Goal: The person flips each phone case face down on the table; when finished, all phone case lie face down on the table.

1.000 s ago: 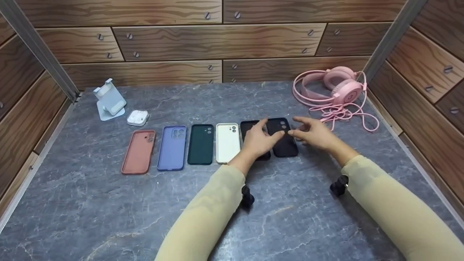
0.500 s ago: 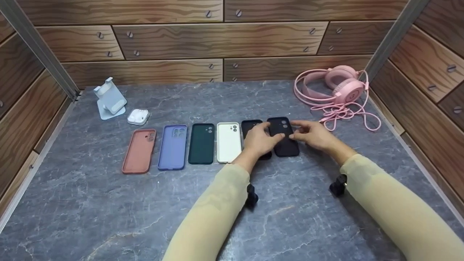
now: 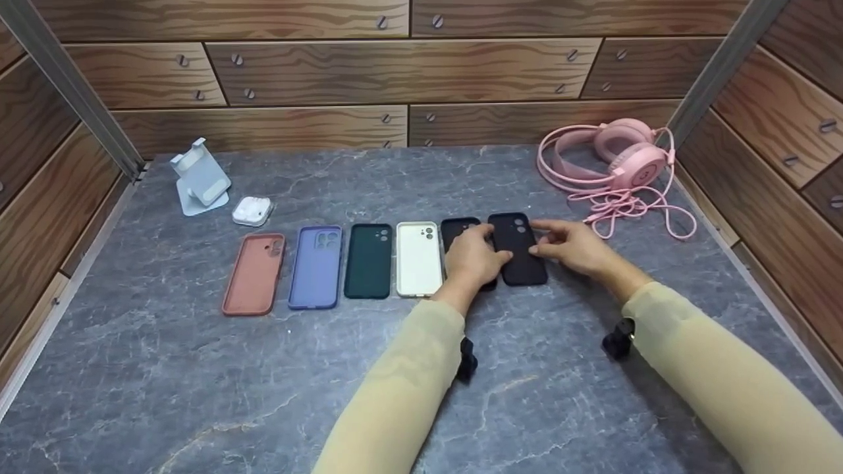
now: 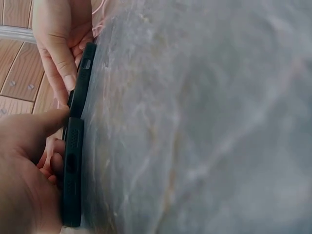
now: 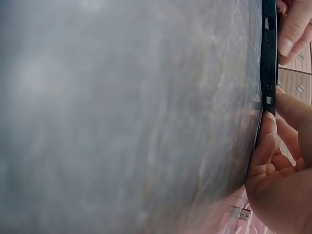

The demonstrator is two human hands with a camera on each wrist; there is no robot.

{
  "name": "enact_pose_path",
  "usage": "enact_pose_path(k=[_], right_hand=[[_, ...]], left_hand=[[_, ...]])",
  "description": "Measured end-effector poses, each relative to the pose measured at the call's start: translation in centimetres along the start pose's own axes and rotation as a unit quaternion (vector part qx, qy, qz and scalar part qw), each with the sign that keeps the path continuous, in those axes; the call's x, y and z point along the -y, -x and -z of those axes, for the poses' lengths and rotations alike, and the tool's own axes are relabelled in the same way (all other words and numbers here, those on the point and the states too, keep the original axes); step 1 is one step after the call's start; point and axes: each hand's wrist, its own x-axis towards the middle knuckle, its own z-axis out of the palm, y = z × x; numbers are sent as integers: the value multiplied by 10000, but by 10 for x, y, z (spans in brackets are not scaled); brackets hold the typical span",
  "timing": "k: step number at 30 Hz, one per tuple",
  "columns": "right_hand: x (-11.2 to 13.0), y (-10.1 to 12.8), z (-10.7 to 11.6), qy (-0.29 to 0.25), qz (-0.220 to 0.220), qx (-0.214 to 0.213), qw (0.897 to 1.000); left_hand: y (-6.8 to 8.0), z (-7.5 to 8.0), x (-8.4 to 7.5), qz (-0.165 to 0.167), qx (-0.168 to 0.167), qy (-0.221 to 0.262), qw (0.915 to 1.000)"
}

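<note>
Several phone cases lie in a row on the grey marble table point(image 3: 197, 368): salmon point(image 3: 253, 274), purple point(image 3: 316, 266), dark green point(image 3: 367, 261), white point(image 3: 419, 259) and two black. My left hand point(image 3: 475, 258) rests over the left black case point(image 3: 457, 228), with its thumb against the left edge of the right black case point(image 3: 521, 249). My right hand point(image 3: 571, 246) touches that case's right edge with thumb and fingertips. The wrist views show the black cases edge-on point(image 4: 72, 180) point(image 5: 268, 53), flat on the table, with the fingers of both hands point(image 4: 57, 46) point(image 5: 285, 161) against them.
A pink headset point(image 3: 622, 155) with a tangled cable lies at the back right. A pale blue phone stand point(image 3: 199, 176) and a white earbud case point(image 3: 251, 210) sit at the back left. Wood-panel walls point(image 3: 408, 72) close in three sides.
My right hand has moved left until its fingertips reach the right black case's edge. My left hand has stayed on the black cases, thumb at the same case.
</note>
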Motion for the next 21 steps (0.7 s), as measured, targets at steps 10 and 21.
enact_pose_path(k=[10,21], right_hand=[[3,5,2,143,86,-46,9998],[5,4,-1,294,204,-93,9993]], left_hand=[[2,-1,-3,13,8,-94,10000],[0,7,-4,113,216,-90,9997]])
